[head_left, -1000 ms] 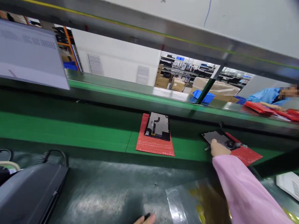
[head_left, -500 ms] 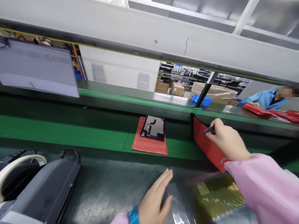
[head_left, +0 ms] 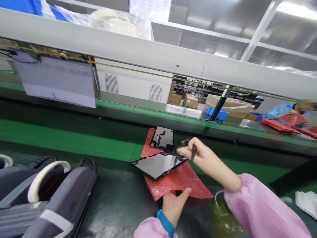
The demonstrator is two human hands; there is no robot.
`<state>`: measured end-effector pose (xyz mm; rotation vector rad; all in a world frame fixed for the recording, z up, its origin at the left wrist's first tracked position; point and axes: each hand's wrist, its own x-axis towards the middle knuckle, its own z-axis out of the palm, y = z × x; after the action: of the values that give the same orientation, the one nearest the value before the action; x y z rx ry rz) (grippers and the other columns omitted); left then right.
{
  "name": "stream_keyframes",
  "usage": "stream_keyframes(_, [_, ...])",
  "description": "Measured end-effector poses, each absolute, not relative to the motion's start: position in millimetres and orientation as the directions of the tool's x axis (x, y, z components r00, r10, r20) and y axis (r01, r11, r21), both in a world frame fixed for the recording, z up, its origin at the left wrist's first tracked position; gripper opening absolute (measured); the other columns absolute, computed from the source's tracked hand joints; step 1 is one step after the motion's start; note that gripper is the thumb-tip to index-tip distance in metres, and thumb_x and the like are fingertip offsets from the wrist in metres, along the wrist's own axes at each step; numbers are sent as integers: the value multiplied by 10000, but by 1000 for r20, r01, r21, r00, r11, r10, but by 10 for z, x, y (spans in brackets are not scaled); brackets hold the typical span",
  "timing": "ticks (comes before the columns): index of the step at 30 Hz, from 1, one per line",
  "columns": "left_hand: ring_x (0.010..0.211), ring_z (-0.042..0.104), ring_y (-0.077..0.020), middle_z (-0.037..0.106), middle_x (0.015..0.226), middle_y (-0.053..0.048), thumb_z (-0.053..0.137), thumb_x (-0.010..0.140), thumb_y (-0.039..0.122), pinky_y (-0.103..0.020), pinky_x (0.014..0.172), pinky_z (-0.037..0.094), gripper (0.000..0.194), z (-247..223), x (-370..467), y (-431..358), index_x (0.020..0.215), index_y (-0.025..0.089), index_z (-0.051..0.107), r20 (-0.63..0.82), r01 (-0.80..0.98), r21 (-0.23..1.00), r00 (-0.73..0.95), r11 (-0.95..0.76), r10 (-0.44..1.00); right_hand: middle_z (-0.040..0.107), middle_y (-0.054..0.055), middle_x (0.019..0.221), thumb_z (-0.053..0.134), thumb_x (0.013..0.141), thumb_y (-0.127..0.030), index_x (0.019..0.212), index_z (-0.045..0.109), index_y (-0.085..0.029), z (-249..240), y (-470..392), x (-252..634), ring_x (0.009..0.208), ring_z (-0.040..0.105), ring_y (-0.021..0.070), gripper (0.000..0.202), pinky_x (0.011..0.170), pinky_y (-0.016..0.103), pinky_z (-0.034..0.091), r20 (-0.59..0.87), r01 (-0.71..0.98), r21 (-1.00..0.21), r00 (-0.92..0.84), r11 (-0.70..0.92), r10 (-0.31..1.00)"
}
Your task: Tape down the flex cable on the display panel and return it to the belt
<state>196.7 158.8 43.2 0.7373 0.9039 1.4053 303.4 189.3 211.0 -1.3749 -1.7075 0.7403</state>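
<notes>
Hands: right hand point(head_left: 198, 155) pinches a thin dark stylus-like tool point(head_left: 193, 152) at the corner of a black display panel point(head_left: 158, 164); left hand point(head_left: 174, 202) grips the red bubble-wrap sleeve point(head_left: 180, 183) under it, near the bench edge.
Writing: the hanging sheet point(head_left: 55, 81) is too blurred to read — no brand is legible.
Hidden: left fingers are tucked under the sleeve.
Around: a second panel point(head_left: 162, 138) lies on another red sleeve point(head_left: 148, 148) on the green conveyor point(head_left: 61, 138); tape dispenser point(head_left: 47, 191) at left; a co-worker's blue sleeve point(head_left: 277, 110) far right.
</notes>
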Motion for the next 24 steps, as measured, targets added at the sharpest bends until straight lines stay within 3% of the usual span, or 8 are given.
stream_keyframes(4, [1160,669,-317,751,1111,-137,865,762,357,-443,1036,518,393,435,1628,1564,1052,135,720,-248,-657,745,-112,115,962,658,-14,732,654,804,-569,760,360,-287,1787,2340,3384,879,704,261,409,787,379,511,224,518,-834,5,189,975])
stream_keyframes(7, [1132,698,-309,778,1035,-140,747,874,335,-420,984,562,239,463,1416,1608,1017,146,718,-367,-761,637,-155,126,917,602,-46,685,682,770,-518,728,390,-278,1476,2492,3341,755,640,212,380,736,351,489,171,527,-836,-13,152,985])
stream_keyframes(10, [986,757,-276,791,911,-116,667,914,190,-390,934,591,123,522,1250,1685,1020,133,694,-443,-807,582,-209,103,872,531,-74,659,687,780,-459,726,396,-267,1209,2572,3129,676,567,166,353,677,308,459,95,492,-865,-22,94,995])
stream_keyframes(14, [958,765,-230,796,960,-68,571,958,102,-345,914,594,201,622,1134,1650,1140,152,642,-507,-814,566,-223,127,832,519,-72,701,684,848,-446,824,460,-237,1062,2634,2880,561,503,120,306,575,275,437,-40,395,-918,-32,-24,999])
stream_keyframes(19, [993,759,-279,791,1024,-95,620,914,112,-369,877,601,295,630,1019,1429,1208,140,618,-568,-796,540,-105,274,816,555,-28,786,648,849,-580,853,465,-248,1083,2592,2842,648,568,143,378,565,265,477,-155,231,-962,-31,-144,987])
stream_keyframes(24, [934,766,-350,804,948,-99,851,694,253,-427,856,605,406,564,773,1354,1054,142,699,-558,-701,525,145,482,817,448,-97,630,854,612,-574,753,412,-254,1082,2347,3013,509,449,93,564,424,195,354,-258,159,-956,-54,-246,965])
